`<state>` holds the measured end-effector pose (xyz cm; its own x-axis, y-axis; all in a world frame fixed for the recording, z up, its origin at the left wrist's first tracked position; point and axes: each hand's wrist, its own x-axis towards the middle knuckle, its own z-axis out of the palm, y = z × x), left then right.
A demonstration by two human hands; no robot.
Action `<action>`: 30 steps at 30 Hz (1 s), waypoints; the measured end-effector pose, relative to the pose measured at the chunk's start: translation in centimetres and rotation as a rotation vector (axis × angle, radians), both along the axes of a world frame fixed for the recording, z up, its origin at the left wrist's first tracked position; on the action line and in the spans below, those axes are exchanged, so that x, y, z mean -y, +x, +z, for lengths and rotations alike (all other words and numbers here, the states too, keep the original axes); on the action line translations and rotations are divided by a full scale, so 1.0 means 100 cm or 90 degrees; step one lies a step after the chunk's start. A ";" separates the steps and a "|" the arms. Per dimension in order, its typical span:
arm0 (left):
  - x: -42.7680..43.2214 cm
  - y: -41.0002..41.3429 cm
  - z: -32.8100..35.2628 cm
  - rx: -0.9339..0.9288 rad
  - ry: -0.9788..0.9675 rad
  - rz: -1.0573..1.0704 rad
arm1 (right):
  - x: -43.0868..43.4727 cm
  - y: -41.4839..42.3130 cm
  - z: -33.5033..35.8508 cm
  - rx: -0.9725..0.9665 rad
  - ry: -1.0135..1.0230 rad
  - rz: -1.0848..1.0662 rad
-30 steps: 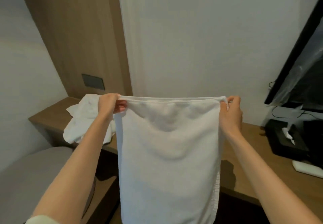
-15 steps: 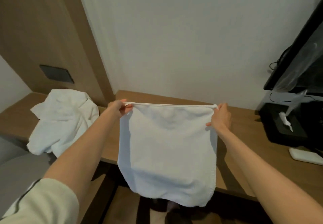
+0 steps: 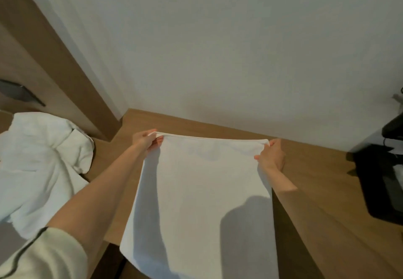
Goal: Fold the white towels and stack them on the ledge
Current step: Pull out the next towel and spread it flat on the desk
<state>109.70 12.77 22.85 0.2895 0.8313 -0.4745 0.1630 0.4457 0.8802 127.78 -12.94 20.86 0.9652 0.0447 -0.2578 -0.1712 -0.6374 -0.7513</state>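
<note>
Wooden ledge (image 3: 316, 169) runs along the foot of a plain white wall (image 3: 218, 49).

Head view, sole camera:
- A white towel (image 3: 202, 202) is spread across the middle of the ledge. Its near end overhangs the ledge's front edge.
- The left hand (image 3: 145, 140) pinches the towel's far left corner, thumb and fingers clamped on the hem.
- The right hand (image 3: 272, 156) grips the far right corner, fingers curled closed on the cloth.
- The hem is drawn taut between the two hands. Whether it touches the ledge cannot be told.
- A crumpled heap of white towels (image 3: 39, 169) lies at the ledge's left end, apart from the spread towel.
- A black object (image 3: 379, 187) stands at the ledge's right end; it is blurred and cannot be identified.
- A pale sleeve (image 3: 43, 254) covers the upper left arm, in front of the ledge.
</note>
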 end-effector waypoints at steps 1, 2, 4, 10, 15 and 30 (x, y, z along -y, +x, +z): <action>-0.006 0.005 -0.007 -0.009 -0.003 -0.005 | -0.005 0.006 -0.007 0.000 0.001 0.004; -0.012 0.010 -0.014 -0.023 -0.005 -0.013 | -0.010 0.012 -0.013 -0.002 0.003 0.006; -0.024 0.021 -0.025 -0.040 -0.007 -0.034 | -0.019 0.026 -0.025 -0.011 0.001 0.003; -0.051 0.055 -0.056 -0.066 -0.013 -0.048 | -0.035 0.058 -0.053 0.007 0.037 0.023; -0.044 0.066 -0.074 -0.130 0.082 -0.074 | -0.038 0.060 -0.063 0.061 0.021 0.033; 0.049 0.063 -0.127 -0.543 0.749 -0.582 | -0.095 -0.018 -0.107 0.298 -0.338 0.570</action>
